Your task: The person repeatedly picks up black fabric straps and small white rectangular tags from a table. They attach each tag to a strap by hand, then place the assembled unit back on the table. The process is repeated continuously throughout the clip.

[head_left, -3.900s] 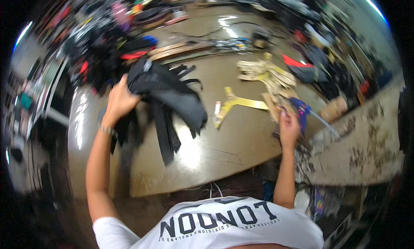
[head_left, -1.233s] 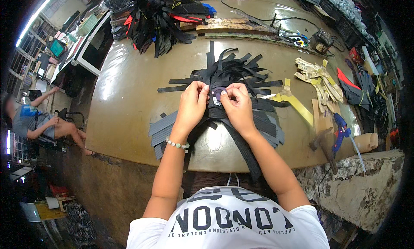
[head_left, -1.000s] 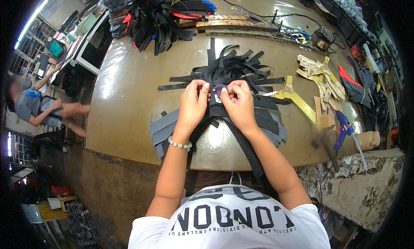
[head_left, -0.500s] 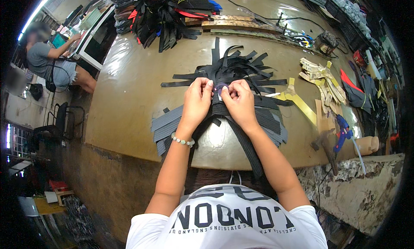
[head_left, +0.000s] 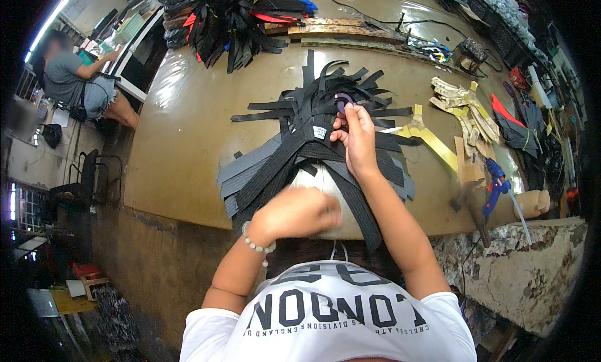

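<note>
On the table lies a bundle of black and grey webbing straps (head_left: pixel 266 185), its many loose ends fanned out at the far side. My right hand (head_left: pixel 358 136) is above the bundle, closed on a small dark purple curved item (head_left: pixel 342 102) between thumb and fingers. What kind of item it is, I cannot make out. Just left of that hand, a small white label (head_left: pixel 320 132) lies on the straps. My left hand (head_left: pixel 294 213) is nearer my body, over the near side of the bundle. Motion smears its fingers, so whether it holds anything is unclear.
Yellow patterned pieces (head_left: pixel 432 143) and a blue glue gun (head_left: pixel 496 183) lie to the right. More black and red straps (head_left: pixel 235 24) are heaped at the far left, beside wooden boards (head_left: pixel 350 30). Another person (head_left: pixel 66 77) sits at the left.
Both hands were together at the purple item over the straps. My left hand has let go and come back toward my body. The right keeps the item, and the white label is uncovered.
</note>
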Demonstrator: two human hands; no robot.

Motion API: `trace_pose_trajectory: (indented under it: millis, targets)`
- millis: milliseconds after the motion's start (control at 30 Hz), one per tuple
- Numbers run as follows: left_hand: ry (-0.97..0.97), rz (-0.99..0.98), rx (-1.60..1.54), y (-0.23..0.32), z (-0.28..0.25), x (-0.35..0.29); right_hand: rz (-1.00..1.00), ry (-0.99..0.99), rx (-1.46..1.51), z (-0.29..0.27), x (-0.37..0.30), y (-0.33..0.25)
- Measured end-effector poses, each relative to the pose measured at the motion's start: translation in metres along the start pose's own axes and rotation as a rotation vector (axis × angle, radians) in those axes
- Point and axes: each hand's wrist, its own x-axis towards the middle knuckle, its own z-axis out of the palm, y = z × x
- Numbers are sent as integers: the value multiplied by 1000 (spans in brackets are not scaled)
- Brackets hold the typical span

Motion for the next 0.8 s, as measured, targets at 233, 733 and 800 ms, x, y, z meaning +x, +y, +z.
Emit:
trace_pose_trajectory:
  millis: [233, 733, 800]
  targets:
    - [856, -14, 114, -47, -20, 27, 49, -154, 72, -7, 3, -15]
    - [1068, -3, 258, -54, 7, 35, -44, -173, -530, -1, -16, -18]
    - [1122, -28, 243, -55, 12, 37, -122, -128, -561, 2, -18, -14]
